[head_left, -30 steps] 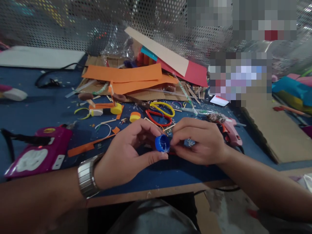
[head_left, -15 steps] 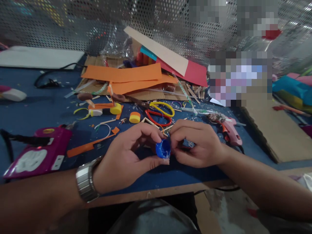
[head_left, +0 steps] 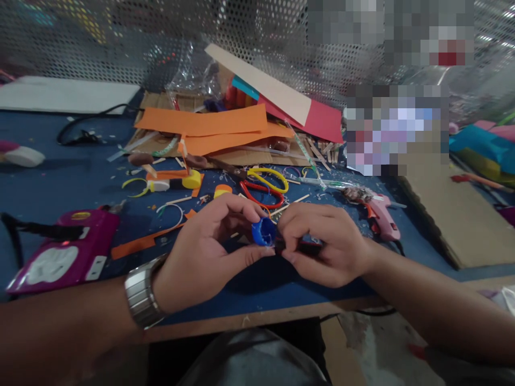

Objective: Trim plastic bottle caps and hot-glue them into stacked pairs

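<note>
My left hand (head_left: 213,244) pinches a small blue cap (head_left: 264,231) between thumb and fingers, its hollow side turned toward my right hand. Whitish strands cling to the cap's rim. Closed around a thin dark tool (head_left: 280,246), my right hand (head_left: 324,241) brings the tool's black end to the lower edge of the cap. Fingers cover much of this tool, so its kind is unclear. Just beyond both hands lie scissors (head_left: 263,185) with one yellow and one red handle loop. A yellow and orange cap (head_left: 222,191) is partly hidden behind my left hand.
A purple device (head_left: 64,252) with a black cord sits at left, a pink glue gun (head_left: 382,217) at right. Orange paper strips (head_left: 205,120) cover cardboard at the back. A small orange-and-yellow assembly (head_left: 169,181) lies left of the scissors. Brown cardboard (head_left: 454,225) is far right.
Both hands have shifted slightly; the blue cap has moved up and left. The dark tool in my right hand now shows more clearly beside the cap.
</note>
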### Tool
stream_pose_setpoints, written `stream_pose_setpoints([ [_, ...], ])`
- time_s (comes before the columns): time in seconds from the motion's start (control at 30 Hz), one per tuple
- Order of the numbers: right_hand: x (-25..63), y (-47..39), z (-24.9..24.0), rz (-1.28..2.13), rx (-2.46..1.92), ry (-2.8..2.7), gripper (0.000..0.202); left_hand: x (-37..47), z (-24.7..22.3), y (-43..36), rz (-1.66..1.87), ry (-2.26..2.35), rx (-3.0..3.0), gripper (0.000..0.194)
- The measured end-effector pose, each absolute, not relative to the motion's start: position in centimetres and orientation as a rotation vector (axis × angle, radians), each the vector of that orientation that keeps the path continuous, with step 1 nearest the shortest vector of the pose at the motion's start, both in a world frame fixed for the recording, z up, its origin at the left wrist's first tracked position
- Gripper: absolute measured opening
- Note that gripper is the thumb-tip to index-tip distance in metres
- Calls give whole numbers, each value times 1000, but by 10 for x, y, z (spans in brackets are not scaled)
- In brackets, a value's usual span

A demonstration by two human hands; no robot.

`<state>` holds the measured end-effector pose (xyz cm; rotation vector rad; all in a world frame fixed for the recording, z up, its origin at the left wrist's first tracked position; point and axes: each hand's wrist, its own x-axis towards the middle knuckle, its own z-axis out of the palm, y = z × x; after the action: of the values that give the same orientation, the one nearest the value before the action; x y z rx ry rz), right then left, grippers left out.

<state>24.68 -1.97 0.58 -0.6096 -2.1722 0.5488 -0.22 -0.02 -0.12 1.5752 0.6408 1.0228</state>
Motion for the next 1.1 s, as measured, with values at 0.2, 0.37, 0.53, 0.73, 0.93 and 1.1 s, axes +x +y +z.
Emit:
stream_pose_setpoints([
  [0.2,251,-17,2,477,-755,-2117,13,-1,0,0,1003,642,1577,34],
  [0.37,249,-16,1,422,-757,-2125,16,-2,0,-1,1016,648,1572,34],
  [0.53,248,-16,1,416,-755,-2146,12,-1,-2,0,1021,626,1556,35],
  [0.73,248,-17,2,438,-771,-2144,8,0,0,0,1011,615,1537,37],
  [0.93,247,-17,2,501,-789,-2131,9,-2,0,0,1017,605,1535,36],
  [1.1,247,-17,0,491,-821,-2065,17,-2,-1,-1,1043,603,1545,37],
])
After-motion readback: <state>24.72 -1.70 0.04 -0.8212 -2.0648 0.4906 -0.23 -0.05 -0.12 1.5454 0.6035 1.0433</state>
